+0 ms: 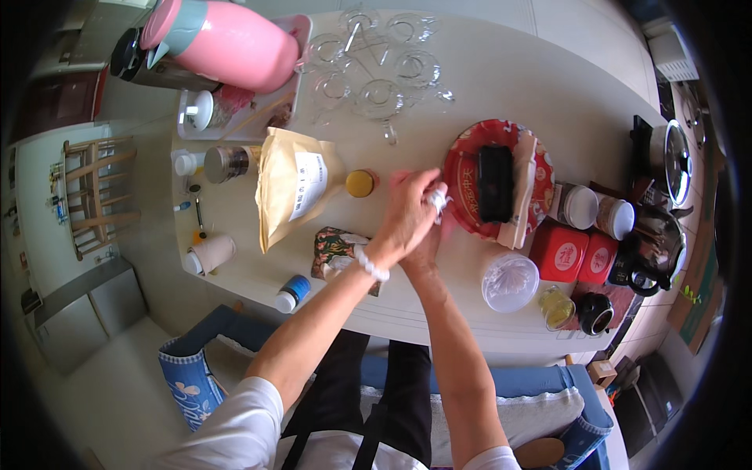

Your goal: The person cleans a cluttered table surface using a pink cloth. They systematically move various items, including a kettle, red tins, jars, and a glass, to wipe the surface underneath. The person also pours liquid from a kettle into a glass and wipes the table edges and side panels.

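Note:
My left hand (405, 217), with a white bead bracelet (371, 263) at its wrist, crosses over my right hand (422, 252). A crumpled white piece (437, 201), perhaps tissue, shows between the left fingers. Behind both hands is a blurred pinkish red thing (399, 176) that I cannot make out, and most of the right hand is hidden. Just right of them stands a round red tin (461, 194) bearing writing, with a black case (495, 183) and a folded beige cloth (524, 191) on top. A small yellow-lidded jar (360, 183) is to the left.
A kraft paper pouch (276, 200) stands at left, near a floral tissue pack (329, 249). Glass cups (379, 98) hang on a rack at the back. A pink thermos jug (241, 44) lies across a tray (302, 29). Red boxes (558, 252) and a clear tub (510, 282) occupy the right.

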A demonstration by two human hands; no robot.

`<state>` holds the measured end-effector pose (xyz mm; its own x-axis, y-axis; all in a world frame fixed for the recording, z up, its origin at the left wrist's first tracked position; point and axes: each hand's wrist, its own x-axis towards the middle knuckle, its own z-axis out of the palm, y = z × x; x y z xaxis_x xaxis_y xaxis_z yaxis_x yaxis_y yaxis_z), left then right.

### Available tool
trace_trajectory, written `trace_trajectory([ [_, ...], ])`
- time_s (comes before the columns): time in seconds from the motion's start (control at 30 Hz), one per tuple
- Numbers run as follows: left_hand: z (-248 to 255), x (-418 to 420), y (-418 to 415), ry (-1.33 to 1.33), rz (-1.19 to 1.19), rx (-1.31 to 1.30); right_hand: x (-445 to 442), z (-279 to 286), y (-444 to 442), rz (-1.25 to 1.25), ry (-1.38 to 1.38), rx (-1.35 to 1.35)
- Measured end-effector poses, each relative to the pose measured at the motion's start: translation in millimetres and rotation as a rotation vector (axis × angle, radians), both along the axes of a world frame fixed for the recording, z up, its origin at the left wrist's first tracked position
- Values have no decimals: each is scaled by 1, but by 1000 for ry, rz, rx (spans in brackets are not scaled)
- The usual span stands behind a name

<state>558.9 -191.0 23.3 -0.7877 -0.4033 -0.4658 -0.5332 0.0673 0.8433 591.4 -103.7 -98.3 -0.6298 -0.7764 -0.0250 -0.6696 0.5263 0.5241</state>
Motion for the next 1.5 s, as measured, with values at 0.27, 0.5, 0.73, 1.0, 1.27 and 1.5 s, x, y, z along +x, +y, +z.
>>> trace_trajectory([
  [0.27,41,91,-18,195,-30,-454,-55,29,-59,-111,-568,-716],
  [0.5,48,147,-36,-43,-352,-703,-62,29,-57,3,-568,-707],
  [0.73,41,165,-62,-241,-702,-708,-26,38,-21,22,-625,-711],
  [1.0,18,173,-73,-233,-816,-674,45,44,41,-218,-628,-705],
  [1.27,8,166,-73,-122,-873,-740,159,35,122,-614,-470,-580],
  [1.5,5,171,-80,-81,-781,-755,159,33,158,-855,-308,-710],
])
